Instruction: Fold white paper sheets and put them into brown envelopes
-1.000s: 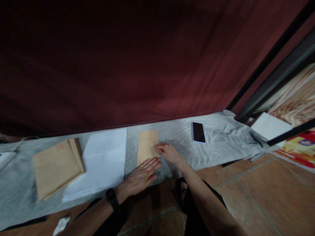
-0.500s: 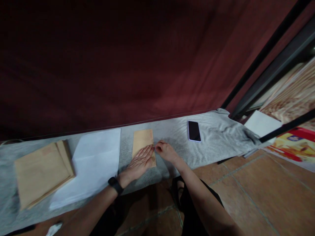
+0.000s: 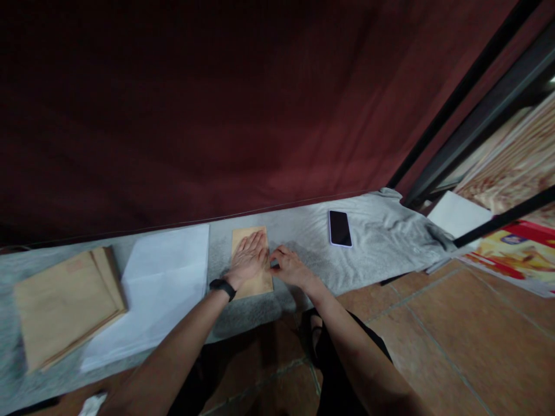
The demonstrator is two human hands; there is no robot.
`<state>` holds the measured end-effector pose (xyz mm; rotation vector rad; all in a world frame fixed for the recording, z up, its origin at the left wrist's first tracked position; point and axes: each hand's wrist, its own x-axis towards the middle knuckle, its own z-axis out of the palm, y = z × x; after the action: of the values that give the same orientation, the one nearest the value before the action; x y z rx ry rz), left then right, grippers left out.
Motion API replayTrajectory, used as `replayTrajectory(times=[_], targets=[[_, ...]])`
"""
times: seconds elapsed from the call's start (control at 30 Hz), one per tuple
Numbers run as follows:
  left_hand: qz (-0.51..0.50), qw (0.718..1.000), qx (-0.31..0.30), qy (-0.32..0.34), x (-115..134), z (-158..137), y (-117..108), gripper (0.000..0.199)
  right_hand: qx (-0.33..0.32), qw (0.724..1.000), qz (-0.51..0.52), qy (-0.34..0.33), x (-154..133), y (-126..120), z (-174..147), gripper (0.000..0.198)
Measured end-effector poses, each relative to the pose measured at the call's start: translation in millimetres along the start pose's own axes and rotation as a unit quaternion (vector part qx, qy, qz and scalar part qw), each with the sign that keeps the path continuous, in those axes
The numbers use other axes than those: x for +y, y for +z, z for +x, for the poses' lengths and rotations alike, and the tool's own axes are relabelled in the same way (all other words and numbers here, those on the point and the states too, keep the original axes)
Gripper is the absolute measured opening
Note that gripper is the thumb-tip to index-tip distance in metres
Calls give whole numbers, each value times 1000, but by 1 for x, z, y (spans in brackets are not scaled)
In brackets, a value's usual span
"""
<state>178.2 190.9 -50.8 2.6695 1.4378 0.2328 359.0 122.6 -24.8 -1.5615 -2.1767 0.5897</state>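
Observation:
A small brown paper envelope (image 3: pixel 258 284) lies flat on the grey cloth in front of me. My left hand (image 3: pixel 250 257), with a black band on its wrist, rests palm down across it, fingers stretched toward its far edge. At the envelope's right edge is my right hand (image 3: pixel 289 266), its fingers curled in toward the thumb. Whatever may be between those fingertips is too small to make out. Left of the envelope lie large white paper sheets (image 3: pixel 167 277), partly covered by a stack of brown envelopes (image 3: pixel 65 300).
A phone (image 3: pixel 340 228) with a pale purple case lies to the right on the grey cloth (image 3: pixel 381 242). Behind hangs a dark red curtain (image 3: pixel 217 115). Dark metal bars (image 3: pixel 459 104) and a colourful printed box (image 3: pixel 520 248) stand at the right, above a tiled floor (image 3: pixel 455 323).
My left hand has slid up the envelope, away from me. My right hand stays by the right edge, its fingers a little more spread from the thumb.

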Motion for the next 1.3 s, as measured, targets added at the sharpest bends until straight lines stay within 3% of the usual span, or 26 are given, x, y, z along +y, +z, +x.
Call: replayTrajectory(times=[0.3, 0.63, 0.8, 1.07, 1.17, 1.3], targets=[[-20, 997, -24, 71, 15, -59, 1, 58, -1, 999, -39, -8, 2, 4, 0, 24], [-39, 993, -40, 109, 41, -124, -13, 58, 18, 997, -38, 59, -16, 3, 0, 21], [-32, 993, -12, 112, 48, -139, -13, 59, 10, 987, -69, 147, -35, 7, -9, 22], [-57, 990, 6, 132, 52, -147, -18, 59, 0, 977, -45, 207, -41, 17, -23, 27], [-91, 991, 16, 95, 42, -140, -22, 49, 8, 977, -33, 209, -39, 18, -23, 24], [-98, 991, 74, -46, 19, -127, -17, 44, 5, 979, 33, 200, -40, 17, -21, 17]])
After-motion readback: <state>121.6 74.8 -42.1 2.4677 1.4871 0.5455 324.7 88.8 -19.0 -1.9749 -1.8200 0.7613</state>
